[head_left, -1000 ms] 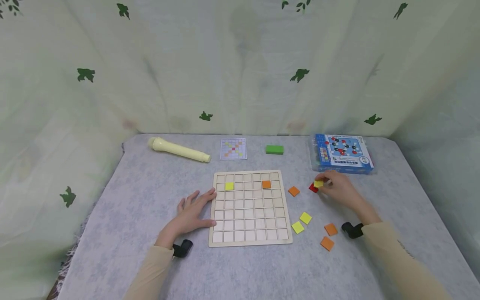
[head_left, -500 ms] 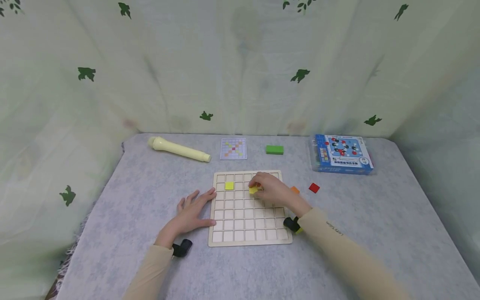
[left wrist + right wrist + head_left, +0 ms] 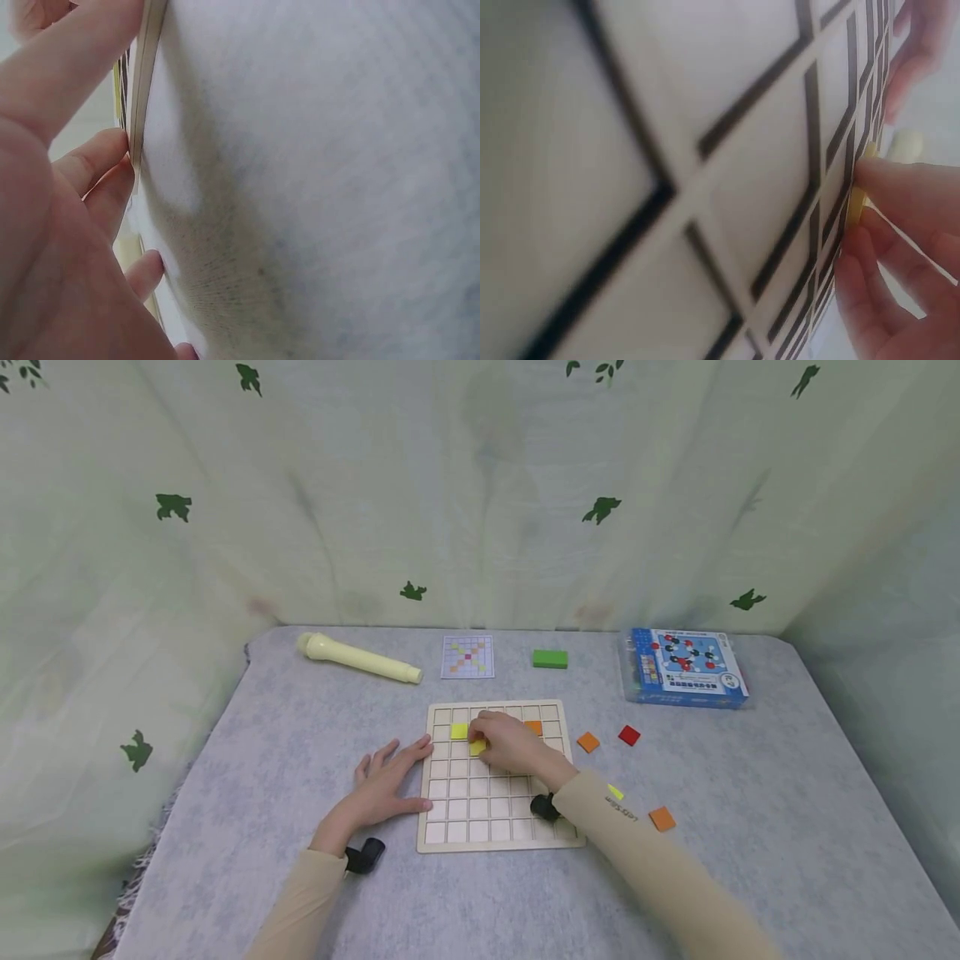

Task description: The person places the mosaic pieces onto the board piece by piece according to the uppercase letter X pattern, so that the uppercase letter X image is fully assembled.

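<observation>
A wooden grid board (image 3: 487, 811) lies flat on the cloth. My right hand (image 3: 516, 747) is over its upper part and pinches a yellow tile (image 3: 477, 748) between thumb and fingers. In the right wrist view this tile (image 3: 856, 204) is at the board's surface; whether it is fully in a cell I cannot tell. One yellow tile (image 3: 459, 731) sits in the second row, up and left of the pinched one, and an orange tile (image 3: 533, 727) sits farther right in that row. My left hand (image 3: 384, 792) has its fingers spread, fingertips touching the board's left edge.
Right of the board lie loose orange tiles (image 3: 588, 742), a red tile (image 3: 629, 735) and a yellow tile (image 3: 616, 792) partly under my sleeve. Behind stand a pale microphone-shaped object (image 3: 360, 659), a pattern card (image 3: 467, 657), a green block (image 3: 551, 659) and a blue box (image 3: 686, 668).
My right hand has carried the yellow tile left from beside the red tile to the board, then farther left across its upper cells. My left hand has stayed at the board's edge.
</observation>
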`<action>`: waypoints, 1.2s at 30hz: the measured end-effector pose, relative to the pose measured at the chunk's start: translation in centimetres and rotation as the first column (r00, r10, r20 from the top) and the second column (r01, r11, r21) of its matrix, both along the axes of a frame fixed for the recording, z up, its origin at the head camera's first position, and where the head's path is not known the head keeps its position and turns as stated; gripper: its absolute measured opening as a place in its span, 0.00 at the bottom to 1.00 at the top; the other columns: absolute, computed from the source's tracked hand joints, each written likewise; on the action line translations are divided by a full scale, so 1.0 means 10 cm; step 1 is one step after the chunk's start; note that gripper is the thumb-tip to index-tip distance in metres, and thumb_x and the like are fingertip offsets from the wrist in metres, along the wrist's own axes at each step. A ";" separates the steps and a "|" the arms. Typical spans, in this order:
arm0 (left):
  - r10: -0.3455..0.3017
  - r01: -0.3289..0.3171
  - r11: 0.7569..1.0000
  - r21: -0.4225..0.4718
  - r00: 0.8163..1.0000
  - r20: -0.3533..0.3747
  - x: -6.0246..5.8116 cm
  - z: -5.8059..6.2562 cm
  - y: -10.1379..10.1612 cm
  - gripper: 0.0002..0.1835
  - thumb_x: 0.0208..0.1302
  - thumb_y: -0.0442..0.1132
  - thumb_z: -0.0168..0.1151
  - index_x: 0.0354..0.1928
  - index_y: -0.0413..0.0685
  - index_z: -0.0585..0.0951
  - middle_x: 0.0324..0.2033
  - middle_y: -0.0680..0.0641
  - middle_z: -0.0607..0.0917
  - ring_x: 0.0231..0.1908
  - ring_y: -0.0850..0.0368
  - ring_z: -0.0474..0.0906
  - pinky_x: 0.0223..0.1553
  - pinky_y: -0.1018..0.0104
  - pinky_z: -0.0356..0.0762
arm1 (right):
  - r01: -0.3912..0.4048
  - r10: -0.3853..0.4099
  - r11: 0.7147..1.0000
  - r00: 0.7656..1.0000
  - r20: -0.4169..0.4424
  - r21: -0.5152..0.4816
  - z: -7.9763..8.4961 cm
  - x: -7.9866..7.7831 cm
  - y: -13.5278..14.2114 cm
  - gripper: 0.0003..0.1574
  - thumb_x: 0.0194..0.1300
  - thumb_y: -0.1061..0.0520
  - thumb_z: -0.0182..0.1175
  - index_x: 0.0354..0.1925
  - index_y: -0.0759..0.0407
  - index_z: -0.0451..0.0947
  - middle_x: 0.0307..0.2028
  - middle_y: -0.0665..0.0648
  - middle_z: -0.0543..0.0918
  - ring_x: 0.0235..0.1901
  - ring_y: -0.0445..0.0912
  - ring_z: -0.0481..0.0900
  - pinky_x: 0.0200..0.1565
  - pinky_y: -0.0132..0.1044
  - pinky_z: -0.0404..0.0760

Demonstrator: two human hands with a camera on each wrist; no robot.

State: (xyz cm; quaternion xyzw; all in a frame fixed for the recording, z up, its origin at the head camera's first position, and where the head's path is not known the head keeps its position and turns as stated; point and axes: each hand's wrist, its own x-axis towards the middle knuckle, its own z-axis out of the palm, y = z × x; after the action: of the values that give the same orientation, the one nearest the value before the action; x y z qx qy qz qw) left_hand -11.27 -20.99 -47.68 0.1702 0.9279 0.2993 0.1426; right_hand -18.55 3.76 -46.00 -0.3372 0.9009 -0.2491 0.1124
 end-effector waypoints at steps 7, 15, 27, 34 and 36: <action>-0.004 0.004 1.000 0.006 1.000 -0.009 -0.01 -0.01 0.00 0.46 0.54 0.55 0.70 0.72 0.52 0.60 0.73 0.54 0.53 0.71 0.39 0.36 0.60 0.33 0.26 | 0.061 -0.052 0.994 0.993 0.102 -0.091 0.05 0.02 0.18 0.16 0.60 0.68 0.58 0.46 0.59 0.80 0.40 0.51 0.80 0.39 0.43 0.74 0.43 0.36 0.74; -0.004 0.004 1.000 0.008 1.000 -0.006 -0.01 -0.02 0.00 0.47 0.54 0.55 0.70 0.73 0.52 0.59 0.74 0.53 0.52 0.71 0.40 0.35 0.60 0.33 0.25 | 0.187 -0.171 0.971 0.979 0.114 -0.149 0.11 0.04 1.00 0.15 0.60 0.69 0.59 0.46 0.64 0.80 0.40 0.56 0.80 0.39 0.49 0.76 0.41 0.42 0.77; 0.000 0.000 1.000 0.016 1.000 -0.005 -0.01 -0.03 -0.01 0.47 0.54 0.55 0.70 0.73 0.52 0.60 0.74 0.53 0.52 0.71 0.40 0.35 0.60 0.34 0.26 | 0.185 -0.185 0.982 0.983 0.017 -0.031 -0.06 0.07 1.60 0.13 0.54 0.69 0.65 0.40 0.59 0.80 0.35 0.51 0.77 0.36 0.46 0.73 0.41 0.43 0.76; 0.001 -0.001 1.000 0.023 1.000 -0.008 0.00 -0.01 -0.01 0.47 0.54 0.54 0.71 0.73 0.52 0.60 0.74 0.53 0.52 0.71 0.40 0.35 0.60 0.34 0.25 | 0.157 -0.152 0.980 0.987 0.051 -0.120 0.04 0.07 1.28 0.13 0.55 0.66 0.66 0.41 0.62 0.79 0.34 0.52 0.77 0.35 0.46 0.73 0.39 0.40 0.76; 0.000 0.000 1.000 0.022 1.000 -0.007 0.00 -0.01 0.00 0.47 0.54 0.54 0.71 0.73 0.52 0.60 0.74 0.53 0.52 0.71 0.40 0.35 0.60 0.34 0.25 | 0.130 -0.123 0.984 0.991 0.058 -0.124 0.05 0.06 1.14 0.12 0.56 0.65 0.66 0.41 0.62 0.79 0.34 0.51 0.77 0.34 0.45 0.73 0.38 0.38 0.76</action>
State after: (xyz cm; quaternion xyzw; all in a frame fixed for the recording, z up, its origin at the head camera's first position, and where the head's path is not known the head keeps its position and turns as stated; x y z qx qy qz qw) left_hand -11.31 -21.00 -47.80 0.1727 0.9250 0.3092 0.1375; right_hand -17.92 15.15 -45.54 -0.2793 0.8997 -0.3210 0.0973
